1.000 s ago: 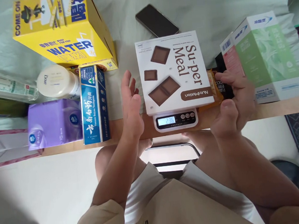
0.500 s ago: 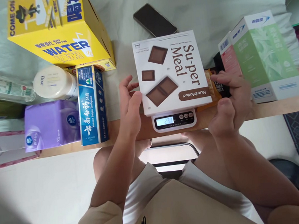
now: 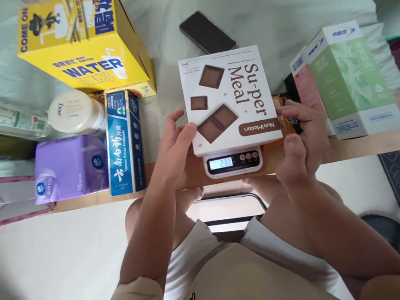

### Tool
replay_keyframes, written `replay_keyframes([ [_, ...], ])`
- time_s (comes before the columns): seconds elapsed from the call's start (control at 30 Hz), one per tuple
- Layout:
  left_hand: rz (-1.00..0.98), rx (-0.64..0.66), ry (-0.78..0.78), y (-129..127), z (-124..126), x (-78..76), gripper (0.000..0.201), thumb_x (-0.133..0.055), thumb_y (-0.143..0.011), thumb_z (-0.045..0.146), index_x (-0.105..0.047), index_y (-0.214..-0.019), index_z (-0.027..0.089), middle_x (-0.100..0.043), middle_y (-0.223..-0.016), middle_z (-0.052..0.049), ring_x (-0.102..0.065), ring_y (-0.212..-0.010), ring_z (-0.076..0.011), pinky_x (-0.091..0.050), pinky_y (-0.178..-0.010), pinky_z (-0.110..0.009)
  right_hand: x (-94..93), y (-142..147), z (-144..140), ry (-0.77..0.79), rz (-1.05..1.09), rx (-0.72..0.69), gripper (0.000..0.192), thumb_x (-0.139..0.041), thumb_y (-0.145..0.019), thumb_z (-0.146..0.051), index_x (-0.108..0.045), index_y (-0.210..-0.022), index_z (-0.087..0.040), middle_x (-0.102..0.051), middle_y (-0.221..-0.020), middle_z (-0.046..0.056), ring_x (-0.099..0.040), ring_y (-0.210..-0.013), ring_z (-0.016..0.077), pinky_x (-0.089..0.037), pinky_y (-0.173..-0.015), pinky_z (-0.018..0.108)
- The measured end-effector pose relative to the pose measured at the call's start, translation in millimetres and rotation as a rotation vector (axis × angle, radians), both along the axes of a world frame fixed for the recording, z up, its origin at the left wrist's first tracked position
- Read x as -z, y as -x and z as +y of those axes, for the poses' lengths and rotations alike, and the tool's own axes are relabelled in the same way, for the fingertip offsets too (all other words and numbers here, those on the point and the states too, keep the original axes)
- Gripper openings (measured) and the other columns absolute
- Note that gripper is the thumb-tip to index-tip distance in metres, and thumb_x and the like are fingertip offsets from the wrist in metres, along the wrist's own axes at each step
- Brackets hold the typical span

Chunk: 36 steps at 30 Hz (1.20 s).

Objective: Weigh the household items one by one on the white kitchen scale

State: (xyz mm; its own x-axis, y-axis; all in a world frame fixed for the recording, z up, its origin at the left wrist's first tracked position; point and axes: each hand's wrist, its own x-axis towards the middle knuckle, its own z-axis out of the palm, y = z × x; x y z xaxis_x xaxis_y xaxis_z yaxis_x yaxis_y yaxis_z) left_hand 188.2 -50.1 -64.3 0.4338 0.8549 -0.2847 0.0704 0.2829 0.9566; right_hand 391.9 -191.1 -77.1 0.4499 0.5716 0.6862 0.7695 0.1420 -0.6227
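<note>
A white Su-per Meal box (image 3: 216, 88) with chocolate pieces printed on it lies flat on a small kitchen scale (image 3: 235, 171). The scale's lit display reads 237; the box hides its platform. At the box's left edge is my left hand (image 3: 175, 145), fingers apart, with the thumb tip against the lower corner. My right hand (image 3: 301, 137) is at the opposite side, its index fingertip at the edge and its thumb held away. Neither hand is visibly closed round the box. Behind my right fingers, an orange packet (image 3: 283, 127) is partly hidden.
To the left stand a toothpaste box (image 3: 119, 142), a purple tissue pack (image 3: 70, 167), a Dove tub (image 3: 74, 112) and a yellow WATER box (image 3: 82, 62). A phone (image 3: 208, 31) lies behind the scale. Green and white cartons (image 3: 357, 82) are at right, near the table's front edge (image 3: 359, 149).
Both my hands have moved inward, bringing the left thumb and right index finger to the box's sides. The box stays on the scale, and the reading is unchanged. The view has shifted slightly.
</note>
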Motion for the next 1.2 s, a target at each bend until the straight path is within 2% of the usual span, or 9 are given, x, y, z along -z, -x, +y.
replay_keyframes([
  [0.23, 0.051, 0.016, 0.061, -3.0, -1.5, -13.8, 0.058, -0.072, -0.083, 0.052, -0.058, -0.131, 0.024, -0.071, -0.105, -0.005, -0.07, -0.105, -0.0262, -0.054, -0.094, -0.04, -2.6, 2.4, 0.7, 0.019, -0.016, 0.016, 0.042, -0.047, -0.102, -0.045, -0.068, -0.124, -0.017, -0.074, -0.117, 0.008, -0.069, -0.126, 0.0283, -0.053, -0.116, 0.059],
  [0.43, 0.002, -0.026, 0.044, -3.2, 2.5, -6.0, 0.047, -0.074, -0.081, 0.05, -0.067, -0.117, 0.021, -0.075, -0.107, -0.007, -0.071, -0.102, -0.0267, -0.056, -0.088, -0.039, 0.6, 0.0, 3.2, -0.001, -0.012, 0.022, 0.04, -0.048, -0.099, -0.046, -0.069, -0.121, -0.02, -0.076, -0.114, 0.007, -0.07, -0.123, 0.0272, -0.054, -0.116, 0.058],
  [0.6, -0.081, -0.044, 0.078, -3.0, 5.8, -3.9, 0.039, -0.074, -0.08, 0.047, -0.068, -0.108, 0.021, -0.075, -0.091, -0.004, -0.075, -0.098, -0.0276, -0.06, -0.077, -0.037, 0.1, -0.2, 2.3, -0.014, 0.005, 0.007, 0.034, -0.048, -0.101, -0.044, -0.069, -0.123, -0.028, -0.074, -0.113, 0.005, -0.07, -0.122, 0.0263, -0.054, -0.116, 0.056],
  [0.77, -0.209, -0.077, 0.092, -5.7, 9.8, -4.3, 0.04, -0.078, -0.076, 0.049, -0.065, -0.104, 0.023, -0.077, -0.096, -0.005, -0.075, -0.112, -0.0319, -0.062, -0.078, -0.037, -3.1, 1.7, 1.2, 0.013, 0.003, 0.034, 0.036, -0.048, -0.101, -0.048, -0.069, -0.121, -0.028, -0.075, -0.112, 0.006, -0.07, -0.123, 0.0272, -0.054, -0.115, 0.058],
  [1.03, -0.242, -0.09, 0.102, -10.6, 10.6, -9.9, 0.048, -0.084, -0.068, 0.051, -0.064, -0.101, 0.023, -0.078, -0.111, -0.005, -0.071, -0.124, -0.0337, -0.057, -0.068, -0.033, -1.7, 4.2, 3.8, 0.003, -0.036, 0.009, 0.036, -0.051, -0.1, -0.047, -0.069, -0.123, -0.026, -0.075, -0.113, 0.008, -0.071, -0.121, 0.0292, -0.054, -0.112, 0.061],
  [1.2, -0.259, -0.06, 0.055, -8.4, 6.4, -16.2, 0.046, -0.082, -0.072, 0.054, -0.064, -0.101, 0.024, -0.076, -0.111, -0.006, -0.065, -0.135, -0.0363, -0.061, -0.079, -0.036, -3.8, 9.4, 4.3, 0.005, -0.035, -0.011, 0.041, -0.047, -0.101, -0.051, -0.066, -0.128, -0.026, -0.073, -0.116, 0.008, -0.07, -0.123, 0.0307, -0.053, -0.112, 0.064],
])
